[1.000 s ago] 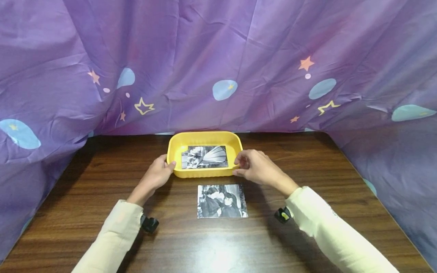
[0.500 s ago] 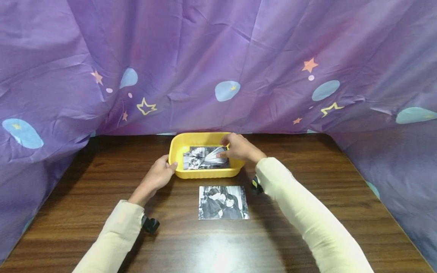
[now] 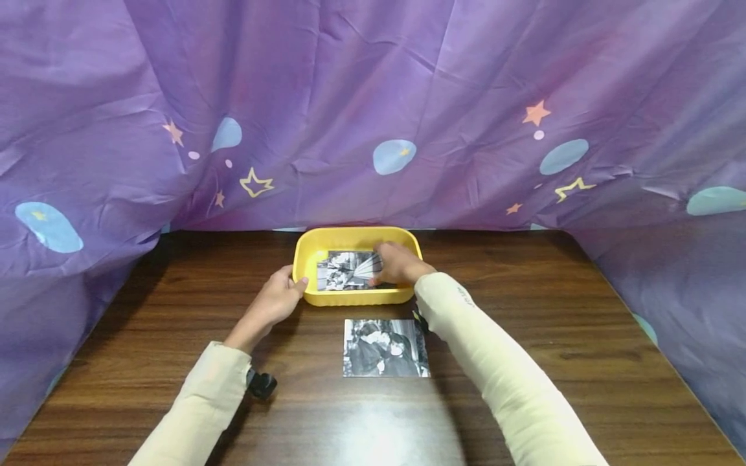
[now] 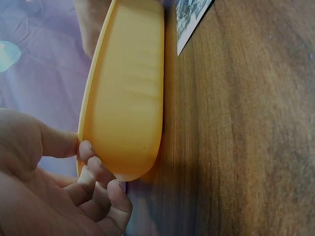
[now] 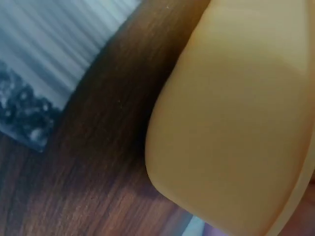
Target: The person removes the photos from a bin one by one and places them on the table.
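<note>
1. The right hand [image 3: 399, 264] reaches over the near wall of the yellow tray [image 3: 357, 299] at frame centre, fingers on the right end of the photo in the tray [image 3: 345, 270]; whether they pinch it or only press, the head view does not show.
2. That photo lies flat, long axis left to right, stretching leftward from the right grip.
3. The left hand [image 3: 281, 299] curls its grip round the tray's left corner, thumb on the rim.
4. A second photo [image 3: 386, 347] lies on the desk [image 3: 524, 304] just below the tray.
</note>
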`<control>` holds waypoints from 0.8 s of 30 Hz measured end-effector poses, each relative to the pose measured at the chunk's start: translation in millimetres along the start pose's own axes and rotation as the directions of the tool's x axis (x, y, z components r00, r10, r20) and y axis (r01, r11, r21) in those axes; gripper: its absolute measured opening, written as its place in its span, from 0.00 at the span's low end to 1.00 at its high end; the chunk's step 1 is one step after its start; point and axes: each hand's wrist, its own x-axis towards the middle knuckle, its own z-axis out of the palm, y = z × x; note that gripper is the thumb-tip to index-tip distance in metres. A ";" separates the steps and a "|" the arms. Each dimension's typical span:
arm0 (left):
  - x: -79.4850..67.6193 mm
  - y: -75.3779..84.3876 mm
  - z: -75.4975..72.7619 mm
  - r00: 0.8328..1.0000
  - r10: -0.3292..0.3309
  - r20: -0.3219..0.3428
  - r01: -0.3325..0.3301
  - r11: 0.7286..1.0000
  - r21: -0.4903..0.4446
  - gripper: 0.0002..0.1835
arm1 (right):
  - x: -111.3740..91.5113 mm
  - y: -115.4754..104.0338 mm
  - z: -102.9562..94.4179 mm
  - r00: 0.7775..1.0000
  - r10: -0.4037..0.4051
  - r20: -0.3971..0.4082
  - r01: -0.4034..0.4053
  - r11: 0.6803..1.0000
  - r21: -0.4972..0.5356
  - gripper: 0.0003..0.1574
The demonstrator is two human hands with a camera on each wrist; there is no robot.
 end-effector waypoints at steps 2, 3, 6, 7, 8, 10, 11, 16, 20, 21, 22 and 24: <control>-0.3 0.0 0.4 1.000 -0.002 -0.002 0.002 1.000 0.000 0.29 | -1.4 -0.4 1.4 1.000 -0.010 -0.002 0.010 1.000 -0.002 0.34; -0.4 0.2 0.5 1.000 -0.004 -0.005 0.004 1.000 0.002 0.29 | -2.0 -0.7 1.4 1.000 -0.013 -0.004 0.013 1.000 0.005 0.35; -0.7 0.8 0.6 1.000 -0.003 -0.007 0.003 1.000 0.005 0.29 | -2.0 -1.3 0.0 1.000 -0.020 -0.011 0.021 0.999 0.028 0.42; -0.8 0.8 0.6 1.000 -0.002 -0.008 0.002 1.000 0.005 0.29 | -1.3 -1.2 -0.5 1.000 -0.020 -0.013 0.020 0.999 0.036 0.45; -1.0 1.2 0.7 1.000 -0.001 -0.009 0.001 1.000 0.005 0.28 | -0.5 -1.1 -0.9 1.000 -0.017 -0.016 0.017 0.999 0.046 0.48; -0.9 1.7 0.6 1.000 0.001 -0.010 -0.001 1.000 0.006 0.28 | 1.8 -0.8 -1.1 1.000 -0.022 -0.019 0.023 0.998 0.051 0.51; -1.0 2.0 0.6 1.000 0.003 -0.010 -0.003 1.000 0.006 0.28 | 2.7 -0.6 -1.3 1.000 -0.026 -0.018 0.027 0.999 0.044 0.52; -2.0 3.2 1.2 1.000 -0.005 -0.005 0.005 1.000 0.009 0.28 | 4.3 -1.0 1.8 0.999 -0.040 0.003 0.040 0.999 -0.030 0.47; -1.5 2.2 1.5 1.000 0.000 -0.004 0.000 1.000 0.002 0.28 | 4.8 -2.1 5.1 0.999 -0.029 -0.029 0.028 0.999 -0.033 0.46; -1.1 1.7 1.5 1.000 0.001 -0.006 -0.001 1.000 0.001 0.28 | 5.0 -2.5 5.7 0.999 -0.024 -0.036 0.023 0.999 -0.028 0.47; -0.8 1.4 1.4 1.000 0.001 -0.008 -0.001 1.000 0.002 0.28 | 5.3 -2.7 6.1 0.999 -0.018 -0.047 0.017 1.000 -0.021 0.47; -0.5 0.9 1.4 1.000 0.000 -0.009 0.000 1.000 0.006 0.28 | 5.9 -2.7 6.8 0.997 -0.014 -0.077 0.013 1.000 -0.018 0.46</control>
